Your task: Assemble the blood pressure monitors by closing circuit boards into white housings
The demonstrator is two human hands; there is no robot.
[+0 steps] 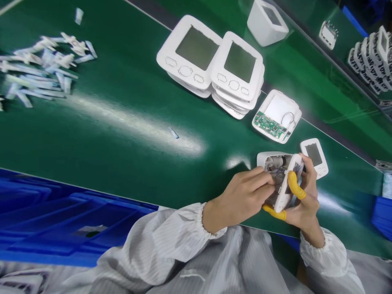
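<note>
My left hand presses its fingers against an open white device casing, with wires and small parts showing inside. My right hand grips a white device front cover standing on edge against that casing. Yellow finger cots cover two of its fingers. Just beyond my right hand lies a small white device with a dark screen. Another opened unit with a green circuit board rests on the green surface, a little farther from my hands. The hands hide part of the casing's inside.
Two stacks of white screen-fronted devices stand beyond my hands on the green workbench. A loose pile of white strips lies far left. A blue bin sits along the near left edge, and stacked white housings stand far right.
</note>
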